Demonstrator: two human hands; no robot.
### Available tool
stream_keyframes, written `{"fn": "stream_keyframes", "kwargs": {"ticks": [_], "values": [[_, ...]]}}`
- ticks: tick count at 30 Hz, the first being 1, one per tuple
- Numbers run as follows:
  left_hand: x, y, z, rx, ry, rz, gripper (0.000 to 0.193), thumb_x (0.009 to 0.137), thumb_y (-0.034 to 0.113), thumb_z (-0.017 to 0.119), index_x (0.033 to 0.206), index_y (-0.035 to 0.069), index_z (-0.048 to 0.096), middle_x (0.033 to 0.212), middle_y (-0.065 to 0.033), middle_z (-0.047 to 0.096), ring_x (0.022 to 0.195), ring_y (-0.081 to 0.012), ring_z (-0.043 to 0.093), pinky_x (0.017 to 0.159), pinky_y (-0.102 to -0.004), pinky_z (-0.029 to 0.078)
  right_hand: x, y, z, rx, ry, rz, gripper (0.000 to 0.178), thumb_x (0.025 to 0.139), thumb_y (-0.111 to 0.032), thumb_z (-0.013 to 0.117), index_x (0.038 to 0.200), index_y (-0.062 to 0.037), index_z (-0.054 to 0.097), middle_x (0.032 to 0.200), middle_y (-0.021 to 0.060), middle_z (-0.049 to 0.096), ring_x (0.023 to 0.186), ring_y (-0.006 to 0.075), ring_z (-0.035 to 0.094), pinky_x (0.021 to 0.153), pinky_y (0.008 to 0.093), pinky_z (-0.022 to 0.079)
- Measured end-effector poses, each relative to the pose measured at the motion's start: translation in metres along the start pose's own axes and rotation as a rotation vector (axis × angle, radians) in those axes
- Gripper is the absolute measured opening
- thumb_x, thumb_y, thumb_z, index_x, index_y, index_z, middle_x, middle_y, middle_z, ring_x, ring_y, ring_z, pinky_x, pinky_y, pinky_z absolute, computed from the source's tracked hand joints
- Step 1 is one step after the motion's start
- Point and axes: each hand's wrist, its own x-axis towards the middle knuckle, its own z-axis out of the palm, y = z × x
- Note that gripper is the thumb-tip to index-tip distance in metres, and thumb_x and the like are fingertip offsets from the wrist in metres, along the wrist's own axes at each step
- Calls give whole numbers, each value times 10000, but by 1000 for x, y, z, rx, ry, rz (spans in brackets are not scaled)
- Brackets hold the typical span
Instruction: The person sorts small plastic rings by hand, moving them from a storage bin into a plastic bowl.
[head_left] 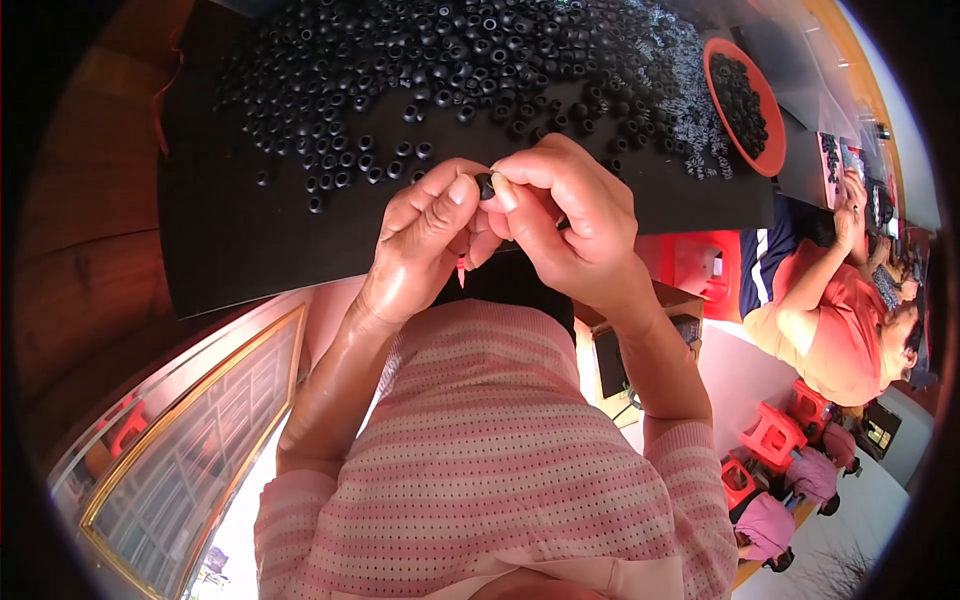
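Between my two hands, over the near edge of the black table (250,240), is a small round black hollow piece (487,187). My left hand (425,220) is closed, its thumb and forefinger pinching the piece from the left. My right hand (575,210) grips the same piece from the right, thumb and fingertips pressed to it. Below my left fingers a small pink pointed thing (461,270) pokes out; its upper part is hidden. Ahead of my hands spreads a large heap of similar black pieces (440,70), many with open round holes facing up.
Small clear or whitish pieces (685,90) lie at the heap's right side. Beside them stands an orange-red bowl (773,125) holding black pieces. A co-worker in an orange top (840,340) sits at the right; red stools (775,435) and other people are beyond.
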Motion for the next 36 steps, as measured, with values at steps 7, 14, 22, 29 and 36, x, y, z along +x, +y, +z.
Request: {"fn": "stream_keyframes", "kwargs": {"ticks": [7,14,22,29,36], "values": [[0,1,0,-53,7,12,351,998,345,465,1066,18,574,779,-18,575,612,-67,464,531,-185,376,-12,-10,4,-230,-79,-79,382,719,74,639,1095,16,603,710,53,546,540,157,593,450,275,470],[-1,1,1,9,14,21,330,998,339,464,989,31,582,775,-14,564,609,-67,453,543,-193,379,-18,-14,1,-137,-105,5,409,749,42,638,1154,0,600,717,59,553,604,186,598,508,297,484],[2,1,0,88,-55,4,319,1000,315,456,905,33,570,767,-22,566,606,-69,434,544,-209,372,40,38,-43,-449,-166,26,207,805,-20,638,996,-98,657,832,61,570,700,262,599,582,356,482],[4,2,-1,93,-137,5,291,994,287,481,884,31,566,762,-21,566,599,-63,443,545,-209,377,61,70,-60,-833,-375,6,101,831,-105,622,927,-127,645,852,56,561,797,266,611,636,388,504],[3,1,-5,97,-131,-1,312,994,301,483,896,17,565,756,-23,564,601,-63,452,541,-210,376,42,49,-69,-587,-407,127,113,839,-17,610,949,-31,629,847,85,564,726,272,583,634,326,466]]}}
